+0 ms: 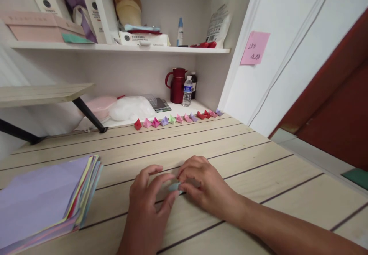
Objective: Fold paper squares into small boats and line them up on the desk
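A small pale blue folded paper piece [174,187] lies on the wooden table [258,163], pinched between both hands. My left hand [149,201] curls its thumb and fingers onto the paper's left side. My right hand [201,186] is closed over its right side, with the fingertips pressed onto it. Most of the paper is hidden under the fingers. A stack of coloured paper sheets [43,197], lilac on top, lies to the left of my hands. Several small folded paper shapes [178,118] in red, pink, purple and green stand in a row along the table's far edge.
Behind the table, a white shelf unit holds a dark red jug [177,85], a water bottle [187,91], a pink container [100,106] and a white plastic bag [130,108]. A pink sticky note [255,48] hangs on the white door at the right. A wooden ledge [43,92] juts out at the left.
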`<state>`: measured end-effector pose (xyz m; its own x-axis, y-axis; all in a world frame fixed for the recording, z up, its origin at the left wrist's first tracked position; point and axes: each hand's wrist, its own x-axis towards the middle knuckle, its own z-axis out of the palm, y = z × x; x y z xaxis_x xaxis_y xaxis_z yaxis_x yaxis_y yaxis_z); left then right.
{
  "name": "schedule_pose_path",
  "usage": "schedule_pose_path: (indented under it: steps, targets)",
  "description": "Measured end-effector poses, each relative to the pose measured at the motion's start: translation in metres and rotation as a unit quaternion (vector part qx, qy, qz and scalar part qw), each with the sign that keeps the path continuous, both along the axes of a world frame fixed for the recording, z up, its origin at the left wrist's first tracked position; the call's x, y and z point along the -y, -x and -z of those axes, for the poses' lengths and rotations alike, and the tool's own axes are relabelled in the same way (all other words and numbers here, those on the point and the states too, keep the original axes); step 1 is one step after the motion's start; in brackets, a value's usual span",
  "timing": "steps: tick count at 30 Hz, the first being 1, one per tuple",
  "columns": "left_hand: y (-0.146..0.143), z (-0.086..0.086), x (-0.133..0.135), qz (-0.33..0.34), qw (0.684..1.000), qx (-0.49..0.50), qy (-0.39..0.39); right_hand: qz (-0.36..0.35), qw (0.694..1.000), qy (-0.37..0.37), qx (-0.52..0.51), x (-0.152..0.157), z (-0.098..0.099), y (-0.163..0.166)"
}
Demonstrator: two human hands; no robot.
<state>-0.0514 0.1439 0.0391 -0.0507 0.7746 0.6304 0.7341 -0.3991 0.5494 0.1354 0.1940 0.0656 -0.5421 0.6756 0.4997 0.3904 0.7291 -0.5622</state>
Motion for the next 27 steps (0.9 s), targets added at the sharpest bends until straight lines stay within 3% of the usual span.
schedule_pose_path:
  steps: [6, 15, 21, 27]
  targets:
    - [-0.007, -0.001, 0.002, 0.033, 0.995, -0.089, -0.017, -0.006, 0.997, -0.079, 0.015, 0.006, -0.001, 0.002]
    - [-0.009, -0.006, 0.004, 0.018, 0.996, -0.084, -0.029, -0.014, 0.997, -0.077, -0.001, 0.01, -0.006, 0.003]
    - [-0.012, -0.008, 0.003, 0.018, 0.997, 0.043, 0.059, -0.022, 0.999, -0.017, -0.033, 0.008, -0.004, 0.004]
    - [-0.017, -0.02, 0.005, 0.004, 0.962, 0.202, 0.182, -0.032, 0.997, 0.038, -0.053, 0.005, 0.0, 0.005]
